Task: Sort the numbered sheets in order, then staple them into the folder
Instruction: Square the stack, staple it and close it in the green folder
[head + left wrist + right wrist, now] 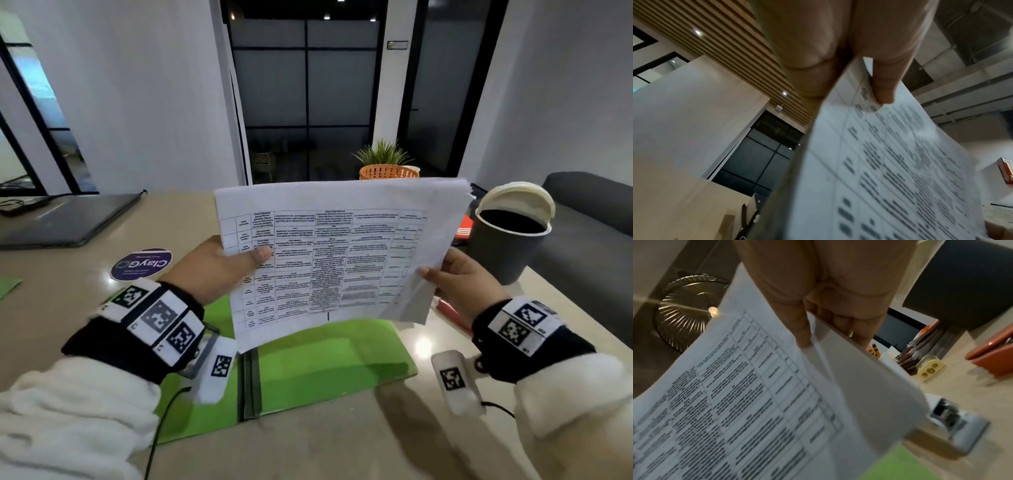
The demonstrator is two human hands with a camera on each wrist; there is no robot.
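Near table edge (325, 445) bare beige – open way in from front. Green folder (329, 363) lies flat, open, low. Held sheets (329, 253) hang over it, blocking view and reach to far side. Right: grey cup (507, 246) stands tall, red thing at its base. Left: purple sticker (141, 263) flat; closed laptop (65, 219) at far left – low.
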